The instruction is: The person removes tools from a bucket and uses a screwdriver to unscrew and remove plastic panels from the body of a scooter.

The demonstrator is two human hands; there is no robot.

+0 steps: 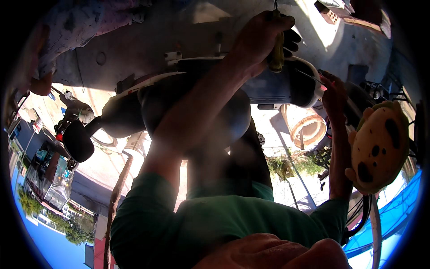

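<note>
My left hand (pixel 264 36) grips a screwdriver (pixel 277 56) by its yellow-green handle, its shaft pointing upward over the scooter body. My right hand (pixel 332 89), farther right and lower, is closed around what looks like a red-handled tool (pixel 323 80) with a thin shaft reaching toward the scooter's dark panel (pixel 273 87); the fingers are partly shadowed. Below my left forearm is the black seat (pixel 204 116), partly hidden by that arm. A plush animal-face cover (pixel 376 148) sits beside my right forearm.
Someone in patterned clothing (pixel 78 24) is at the upper left. A black mirror (pixel 77 139) projects on the left. A pale bucket (pixel 309 132) lies beyond the scooter. A brick (pixel 326 12) and board are at the upper right, and a blue canopy (pixel 387 215) at the lower right.
</note>
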